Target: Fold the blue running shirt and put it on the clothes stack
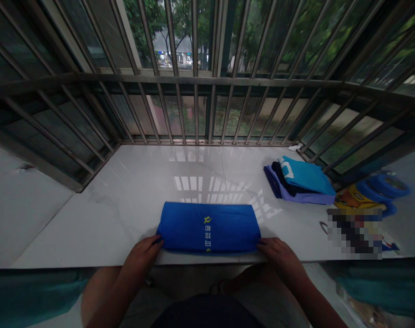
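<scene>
- 2 hands engaged: I find the left hand pinched on the near left corner of the folded blue garment, the right hand pinched on its near right corner.
- Location: garment flat on the glossy white ledge, close to the front edge, white lettering facing up.
- Not verifiable: I cannot tell how many layers each pinch takes.
- Recommendation: in my judgement, grip every layer at both corners and draw outward with equal tension, so the near edge runs straight.
- Clearance: 1 stack of folded clothes lies apart, beyond the right hand; adequate, I judge.
</scene>
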### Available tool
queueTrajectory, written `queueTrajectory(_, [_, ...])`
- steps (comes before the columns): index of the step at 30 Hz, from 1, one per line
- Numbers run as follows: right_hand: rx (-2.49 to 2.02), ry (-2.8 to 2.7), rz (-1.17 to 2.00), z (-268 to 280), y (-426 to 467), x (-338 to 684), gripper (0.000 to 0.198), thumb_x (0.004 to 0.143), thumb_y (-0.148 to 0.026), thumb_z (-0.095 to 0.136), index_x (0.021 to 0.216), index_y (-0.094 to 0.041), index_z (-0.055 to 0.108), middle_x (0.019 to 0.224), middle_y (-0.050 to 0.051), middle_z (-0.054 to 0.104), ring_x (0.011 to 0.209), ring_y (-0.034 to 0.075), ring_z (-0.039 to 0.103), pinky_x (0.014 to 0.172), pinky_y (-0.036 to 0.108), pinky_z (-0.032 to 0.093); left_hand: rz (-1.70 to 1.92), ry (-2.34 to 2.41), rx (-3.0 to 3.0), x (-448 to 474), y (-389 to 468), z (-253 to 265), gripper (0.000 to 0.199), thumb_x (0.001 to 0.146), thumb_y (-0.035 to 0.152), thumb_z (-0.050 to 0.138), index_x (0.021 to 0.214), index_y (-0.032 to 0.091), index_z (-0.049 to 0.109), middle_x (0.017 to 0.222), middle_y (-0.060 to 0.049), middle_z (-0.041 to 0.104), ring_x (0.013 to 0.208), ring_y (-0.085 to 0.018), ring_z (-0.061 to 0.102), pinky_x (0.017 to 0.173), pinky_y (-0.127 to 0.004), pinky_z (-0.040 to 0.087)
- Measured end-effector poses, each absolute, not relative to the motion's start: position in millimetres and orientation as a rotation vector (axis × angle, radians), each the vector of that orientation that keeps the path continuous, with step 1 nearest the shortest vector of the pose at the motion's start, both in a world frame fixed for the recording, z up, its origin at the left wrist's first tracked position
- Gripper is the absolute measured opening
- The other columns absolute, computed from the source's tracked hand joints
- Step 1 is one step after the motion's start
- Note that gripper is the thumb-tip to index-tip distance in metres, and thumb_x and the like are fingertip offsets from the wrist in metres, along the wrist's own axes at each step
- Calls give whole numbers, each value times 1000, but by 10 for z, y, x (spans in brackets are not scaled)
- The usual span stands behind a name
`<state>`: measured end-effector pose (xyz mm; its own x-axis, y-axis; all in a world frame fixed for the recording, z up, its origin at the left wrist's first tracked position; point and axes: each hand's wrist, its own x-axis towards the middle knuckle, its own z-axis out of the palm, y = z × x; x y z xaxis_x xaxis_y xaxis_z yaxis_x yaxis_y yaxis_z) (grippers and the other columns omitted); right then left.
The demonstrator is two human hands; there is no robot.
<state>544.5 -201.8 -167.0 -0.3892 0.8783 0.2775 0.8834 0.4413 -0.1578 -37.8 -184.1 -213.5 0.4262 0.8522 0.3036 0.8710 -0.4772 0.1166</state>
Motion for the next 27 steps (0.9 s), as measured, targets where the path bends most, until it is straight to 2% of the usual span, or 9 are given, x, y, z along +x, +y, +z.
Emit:
queueTrajectory(3, [-1803,-2160,-182,-1502,-1876,5530,39,99,-18,54,122,-32,82,97,9,78,86,25,71,74,34,58,-502,-1505,-2708,-133,-1932,-2171,42,102,19,53,133,33,78,129,-9,81,108,-28,79,90,-42,68])
queueTrajectory(6, [-2035,-1820,-112,-1326,-1726,5452,34,106,-39,52,119,-28,81,89,7,79,76,25,74,63,34,52,-576,-1529,-2747,201,-2091,-2181,43,104,17,51,135,35,77,125,-9,80,104,-27,78,88,-41,68])
queueTrajectory(10, [-2163,-1457,203,-1170,-1551,5158,36,105,-48,49,119,-28,75,89,4,84,77,26,80,67,33,51,-895,-1742,-2692,556,-2245,-2058,32,109,31,56,130,30,79,122,-14,77,107,-27,76,95,-43,66])
queueTrajectory(14, [-2230,-1298,395,-1088,-1428,4958,45,101,-60,47,111,-26,73,95,8,85,92,30,81,79,38,53,-1317,-2148,-2564,606,-2231,-1759,35,107,50,60,124,27,81,118,-12,74,102,-24,76,92,-38,66])
queueTrajectory(16, [-2238,-1246,409,-1081,-1392,4951,55,96,-72,49,104,-24,74,97,12,85,98,35,80,84,42,53,-1469,-2325,-2491,550,-2182,-1619,37,105,54,62,121,28,83,114,-10,75,96,-22,76,89,-36,65])
queueTrajectory(19, [-2205,-1145,496,-1160,-1364,5025,62,83,-85,57,90,-24,71,95,14,84,94,36,78,83,44,55,-1735,-2593,-2379,471,-2113,-1512,41,96,61,73,116,27,84,113,-10,79,103,-26,77,92,-38,65])
queueTrajectory(21, [-2184,-1049,573,-1277,-1351,5089,64,75,-86,65,89,-24,69,94,13,83,87,34,77,79,43,57,-2100,-2875,-2061,461,-2081,-1501,50,90,66,78,117,24,83,116,-12,81,107,-29,78,90,-39,66])
queueTrajectory(23, [-2170,-911,623,-1420,-1336,5142,70,69,-83,74,103,-22,67,96,13,82,82,32,76,75,42,60,-2633,-3043,-1535,488,-2040,-1496,57,89,67,79,122,21,79,121,-14,81,110,-30,78,87,-40,66])
queueTrajectory(27, [-2130,-661,733,-1634,-1298,5253,95,68,-73,84,138,-18,52,99,13,82,80,30,77,74,43,64,-3531,-2874,-807,594,-1842,-1409,50,97,53,74,133,18,72,143,-19,74,128,-30,74,108,-44,61])
